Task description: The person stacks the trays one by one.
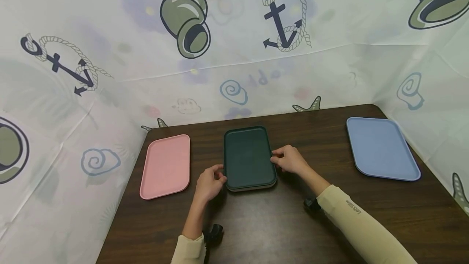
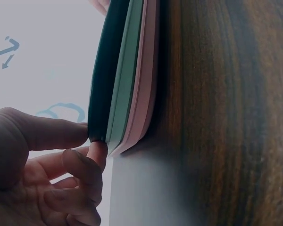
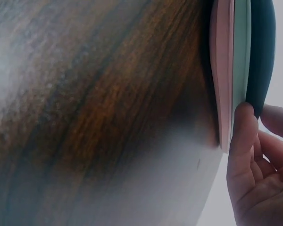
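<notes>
— Where does the dark green tray (image 1: 249,157) lie, and which way does it run?

— In the middle of the head view, on top of a small stack on the dark wooden table (image 1: 278,223). Its long axis runs from the lower part of the frame toward the upper part, away from the person, leaning slightly to the left at the far end; the short near edge faces the person.

— What lies under it?

— The left wrist view shows a pale green tray (image 2: 127,80) directly beneath and a pink one (image 2: 146,89) at the bottom (edges only, seen from the side).

— And the hands?

— The left hand (image 1: 209,183) is at the tray's near left corner. In the wrist view its thumb lies on top of the dark rim and a fingertip (image 2: 98,150) sits under that same rim, so the fingers pinch the top tray's edge. The right hand (image 1: 291,160) is at the middle of the right long side; in its wrist view one finger (image 3: 243,136) lies against the edges of the lower trays up to the dark rim and the thumb is on the rim's other side, again a narrow pinch on the top tray.

— So the tray sits between the two hands?

— Yes, spanning left to right between them.

— Anything else on the table?

— A single pink tray (image 1: 165,166) to the left of the stack, and a blue tray (image 1: 381,148) well apart at the right of the frame.
</notes>
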Available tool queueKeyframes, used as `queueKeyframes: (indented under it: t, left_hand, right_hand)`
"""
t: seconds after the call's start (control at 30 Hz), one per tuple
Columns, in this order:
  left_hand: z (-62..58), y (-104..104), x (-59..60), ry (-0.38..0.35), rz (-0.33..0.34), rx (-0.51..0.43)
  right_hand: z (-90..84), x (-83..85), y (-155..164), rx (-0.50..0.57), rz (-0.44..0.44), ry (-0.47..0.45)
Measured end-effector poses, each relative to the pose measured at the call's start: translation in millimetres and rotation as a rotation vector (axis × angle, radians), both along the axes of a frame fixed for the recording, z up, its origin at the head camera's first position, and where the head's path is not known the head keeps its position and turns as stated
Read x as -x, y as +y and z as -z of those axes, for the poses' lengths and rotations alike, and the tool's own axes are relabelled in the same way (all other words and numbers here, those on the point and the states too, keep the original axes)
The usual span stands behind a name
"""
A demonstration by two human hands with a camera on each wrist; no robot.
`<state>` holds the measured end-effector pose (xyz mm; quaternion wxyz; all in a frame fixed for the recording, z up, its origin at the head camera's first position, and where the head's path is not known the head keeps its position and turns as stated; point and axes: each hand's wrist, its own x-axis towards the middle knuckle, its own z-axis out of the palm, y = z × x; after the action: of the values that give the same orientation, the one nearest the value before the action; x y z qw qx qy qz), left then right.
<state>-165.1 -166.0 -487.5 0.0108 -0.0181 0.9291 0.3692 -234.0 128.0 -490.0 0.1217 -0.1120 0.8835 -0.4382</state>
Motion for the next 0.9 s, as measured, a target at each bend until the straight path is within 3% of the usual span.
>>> queueKeyframes:
  t: [0.47,0.9]
  left_hand:
    - [3.1,4.8,0.5,0.027,-0.027,0.043]
    - [2.0,10.3,-3.8,-0.007,-0.068,0.105]
  right_hand:
    - [3.0,-0.6,0.3,-0.008,0.007,0.007]
    - [5.2,-0.8,-0.6,-0.030,-0.005,0.017]
